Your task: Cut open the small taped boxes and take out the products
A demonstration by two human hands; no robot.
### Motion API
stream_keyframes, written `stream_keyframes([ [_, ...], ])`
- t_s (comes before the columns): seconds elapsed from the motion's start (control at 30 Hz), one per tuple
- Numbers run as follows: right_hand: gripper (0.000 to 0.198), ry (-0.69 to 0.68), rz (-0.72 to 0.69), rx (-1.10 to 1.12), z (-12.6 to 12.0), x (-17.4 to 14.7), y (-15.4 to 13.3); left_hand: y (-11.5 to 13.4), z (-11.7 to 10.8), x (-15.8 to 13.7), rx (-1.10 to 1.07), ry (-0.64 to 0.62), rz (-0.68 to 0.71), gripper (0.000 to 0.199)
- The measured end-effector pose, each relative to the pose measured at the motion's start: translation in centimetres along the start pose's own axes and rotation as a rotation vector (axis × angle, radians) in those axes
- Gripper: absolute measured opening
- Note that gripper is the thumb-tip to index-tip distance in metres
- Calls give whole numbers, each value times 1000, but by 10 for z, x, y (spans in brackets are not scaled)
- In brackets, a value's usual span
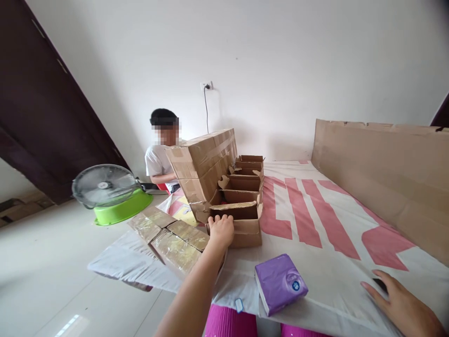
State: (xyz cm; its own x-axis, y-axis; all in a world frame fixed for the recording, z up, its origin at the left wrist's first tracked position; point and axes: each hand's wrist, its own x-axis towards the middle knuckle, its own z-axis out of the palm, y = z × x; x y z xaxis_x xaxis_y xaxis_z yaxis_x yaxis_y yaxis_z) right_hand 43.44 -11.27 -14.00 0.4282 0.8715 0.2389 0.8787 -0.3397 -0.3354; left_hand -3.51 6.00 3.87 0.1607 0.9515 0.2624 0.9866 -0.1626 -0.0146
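Observation:
My left hand (221, 230) is at the near left corner of an open cardboard box (245, 234), with its fingers hooked over the rim. This box is the nearest in a row of open cardboard boxes (243, 183) running away from me. On the right, my right hand (403, 299) rests low over the white and red cloth. A small black object (380, 284) shows between its thumb and forefinger; the hand hides most of it, so its kind is unclear. Between my hands lies a purple tissue pack (278, 283).
Taped cardboard boxes (210, 159) are stacked behind the row, and more taped boxes (175, 243) lie at the left. A tall cardboard sheet (379, 182) stands at the right. Another person (157, 161) sits beyond the stack. A fan (105, 185) on a green base stands on the floor.

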Motion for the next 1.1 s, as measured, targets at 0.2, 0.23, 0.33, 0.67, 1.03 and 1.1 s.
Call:
stream_keyframes([
  [0.2,57,-97,-172,-137,-4,40,-36,19,20,-19,-98,251,-70,56],
  [0.23,54,-60,-192,-163,-7,43,-42,23,26,-31,-162,321,-25,58],
  [0.33,48,12,-289,-86,-13,40,-61,33,54,-79,-423,438,169,51],
  [0.67,78,-202,-659,618,35,-81,-153,79,127,-168,-1083,131,239,69],
  [1.03,44,-44,62,1534,-121,136,-225,189,-37,46,-1216,184,429,66],
  [1.1,39,-71,103,1550,-102,137,-213,180,-9,21,-1205,164,467,67],
])
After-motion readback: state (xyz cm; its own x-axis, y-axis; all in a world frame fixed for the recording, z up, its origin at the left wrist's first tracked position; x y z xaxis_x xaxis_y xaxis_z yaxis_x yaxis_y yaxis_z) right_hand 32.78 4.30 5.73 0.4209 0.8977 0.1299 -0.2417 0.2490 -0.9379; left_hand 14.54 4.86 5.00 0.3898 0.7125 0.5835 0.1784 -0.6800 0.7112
